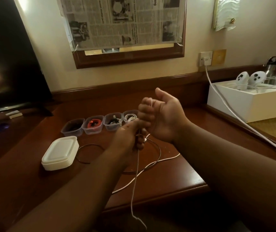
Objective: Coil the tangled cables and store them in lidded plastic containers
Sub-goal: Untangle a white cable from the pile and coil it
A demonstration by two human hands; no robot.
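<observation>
- Head view: a person's two bare forearms reached over a dark wooden table [175, 168], hands raised together just above its middle.
- The right hand [164, 118] was held palm toward the camera, thumb up, its fingers [146, 114] curled over turns of a thin white cable [136, 173] that showed at the top of the fist.
- The left hand [130, 139] sat just below and touching the right, its fingers closed around the same cable, feeding it upward.
- From the left hand the cable hung straight down past the table's front edge, ending in a loose kinked tail.
- Judged from this, the step in hand was coiling: the cable was being wound around the right hand, with a long stretch not yet taken up.
- A thin black cable [157, 148] lay in open loops on the table beneath the hands, crossed by a thicker white cable [150, 164]; both appeared uncoiled.
- Behind the hands stood a row of four clear containers [93, 125], lids off, each holding a coiled cable; the red coil was plainest. The rightmost was partly hidden by the hands.
- A stack of white lids [60, 153] rested on the table left of the loops.
- The next move would likely call for more wraps until the tail was used up, then slipping the coil off without letting it spring open. No empty container could be seen from here.
</observation>
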